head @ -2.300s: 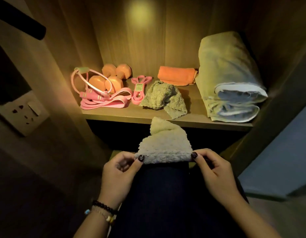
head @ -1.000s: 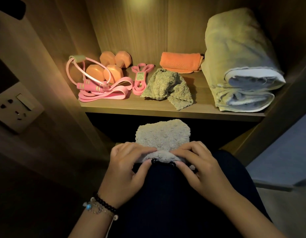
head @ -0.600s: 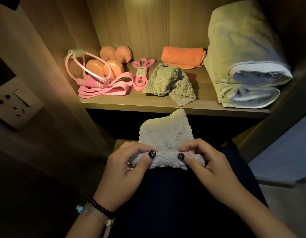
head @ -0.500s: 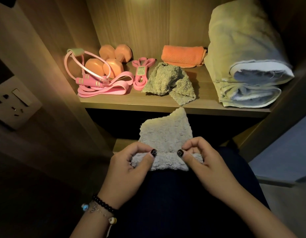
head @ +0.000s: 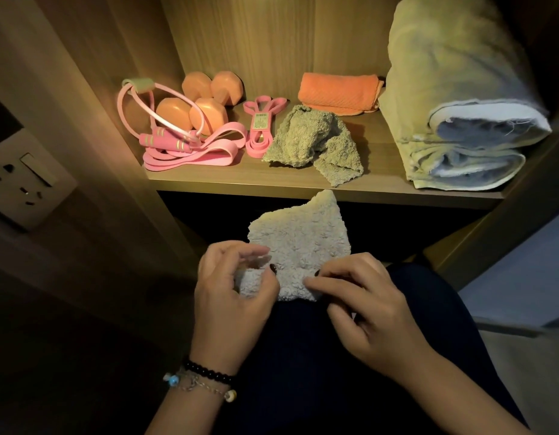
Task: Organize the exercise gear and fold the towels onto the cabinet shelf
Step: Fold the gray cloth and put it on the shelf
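Pinching a small nubbly grey towel [head: 298,246] on the lap — left hand [head: 232,296] and right hand [head: 369,312] each grip its folded near edge, far corner peaked.

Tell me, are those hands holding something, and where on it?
Yes: a small fluffy towel on the lap. The left hand and right hand each pinch its near folded edge.

On the shelf [head: 303,183], left to right: jump rope [head: 165,142] and resistance bands [head: 193,155] before the dumbbells [head: 206,98]; loop band [head: 259,127]; crumpled towel [head: 315,142] before a folded towel [head: 337,92]; rolled towel [head: 460,95] far right. Below the shelf, small towel [head: 298,243] on the lap.
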